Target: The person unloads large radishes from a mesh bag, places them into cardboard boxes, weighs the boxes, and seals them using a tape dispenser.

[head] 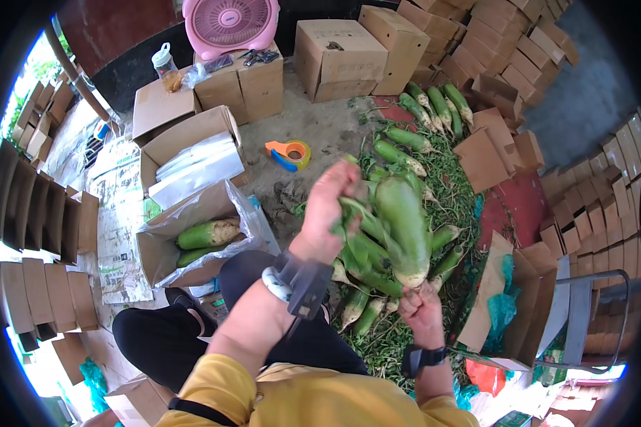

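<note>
My right hand (421, 305) pinches the lower, root end of a large green radish (403, 224) with a whitish tip. My left hand (331, 197), somewhat blurred, is curled at the radish's upper left with green leaves (355, 245) at its fingers and palm. Behind and under the held radish, several green radishes (382, 280) lie on a bed of cut leaves (384, 347). More radishes (440, 109) lie farther off on the leaves. An open carton lined with clear plastic (192, 261) holds radishes (208, 234) at my left.
A tape dispenser (289, 155) lies on the floor ahead. A box of white sheets (195, 165) stands left of it. A pink fan (229, 24) and a bottle (166, 69) stand on cartons. An open carton with teal plastic (529, 299) is at the right; stacked cartons (497, 42) stand beyond.
</note>
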{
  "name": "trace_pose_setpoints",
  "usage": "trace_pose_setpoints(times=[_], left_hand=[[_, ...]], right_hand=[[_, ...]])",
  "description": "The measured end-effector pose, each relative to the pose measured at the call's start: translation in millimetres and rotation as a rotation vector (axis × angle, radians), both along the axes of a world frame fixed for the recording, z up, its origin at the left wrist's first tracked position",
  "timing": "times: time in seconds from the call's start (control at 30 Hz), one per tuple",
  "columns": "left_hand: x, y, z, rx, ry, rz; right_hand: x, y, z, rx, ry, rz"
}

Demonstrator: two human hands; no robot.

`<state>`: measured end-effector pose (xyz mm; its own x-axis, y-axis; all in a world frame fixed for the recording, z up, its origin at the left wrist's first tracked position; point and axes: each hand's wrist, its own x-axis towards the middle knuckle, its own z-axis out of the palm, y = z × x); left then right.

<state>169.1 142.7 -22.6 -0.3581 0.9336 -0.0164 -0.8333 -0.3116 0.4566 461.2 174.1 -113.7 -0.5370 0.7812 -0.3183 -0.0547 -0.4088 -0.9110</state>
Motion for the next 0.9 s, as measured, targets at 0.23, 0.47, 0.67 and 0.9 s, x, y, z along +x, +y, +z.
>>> trace_pose_setpoints(times=[0.23,0.47,0.67,0.9], left_hand=[[31.9,-4.5,-20.2,-0.448,0.569,0.525],[79.2,-85.8,-9.2,-0.253,1.807,-0.328],[-75.2,-178.3,52.8,-0.55,1.669,0.535],[-166.6,-297.8,25.6,-1.018,1.154,0.818]], right_hand=[[44.0,21.4,23.6,0.215,-0.304,-0.154],[41.3,79.2,81.3,0.357,-0.296,-0.161],[-64.5,83.0,146.9,0.792,-0.446,0.175],[-283.2,0.2,174.3,0.469,-0.438,0.916]])
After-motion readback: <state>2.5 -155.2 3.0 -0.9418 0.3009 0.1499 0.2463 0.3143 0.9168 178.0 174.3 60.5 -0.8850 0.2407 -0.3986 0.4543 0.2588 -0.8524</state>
